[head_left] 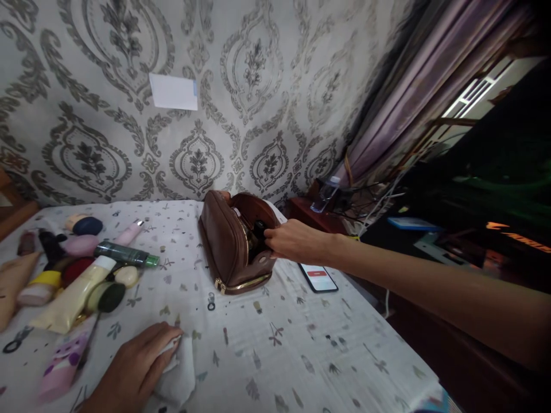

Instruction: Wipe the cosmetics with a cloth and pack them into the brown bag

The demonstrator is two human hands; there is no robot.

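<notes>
A brown zippered bag (224, 241) stands unzipped near the wall, with small items dimly visible inside. My right hand (286, 240) reaches in from the right, its fingers closed at the bag's right edge beside a small black item (259, 228); what the fingers grip is hard to make out. Lower left, my left hand (133, 367) rests on the patterned cloth, fingers closed on a white tissue (178, 373). Left of the bag lies a pile of cosmetics, among them a cream tube (80, 295), a dark green bottle (127, 253) and a pink tube (64, 364).
A phone with a lit screen (318, 278) lies right of the bag at the cloth's edge. Beyond it are a clear plastic bottle (326, 195), loose cables and a purple curtain (387, 97). White paper (174, 92) is on the wall.
</notes>
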